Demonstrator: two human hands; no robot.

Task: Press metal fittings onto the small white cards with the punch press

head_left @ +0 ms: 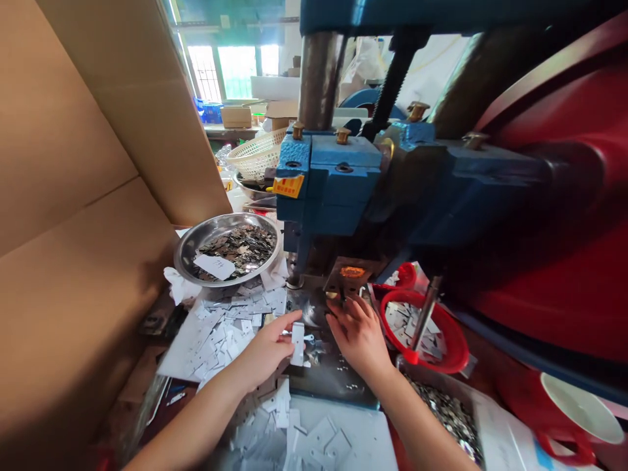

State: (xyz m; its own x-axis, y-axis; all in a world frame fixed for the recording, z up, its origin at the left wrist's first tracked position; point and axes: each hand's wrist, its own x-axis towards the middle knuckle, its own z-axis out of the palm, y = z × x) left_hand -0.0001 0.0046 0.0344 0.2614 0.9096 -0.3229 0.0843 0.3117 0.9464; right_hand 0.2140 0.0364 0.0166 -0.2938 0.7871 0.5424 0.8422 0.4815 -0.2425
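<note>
My left hand pinches a small white rectangular card upright over the dark metal bed of a blue press machine. My right hand reaches forward with its fingertips at the press die area, just below an orange-lit spot. Whether it holds a small piece is hidden by the fingers. Loose white cards lie piled to the left of my left hand.
A steel bowl of small metal parts stands at the back left. A red bowl with white cards sits right of the press, a tray of metal parts in front of it. Cardboard walls close the left side. A red flywheel fills the right.
</note>
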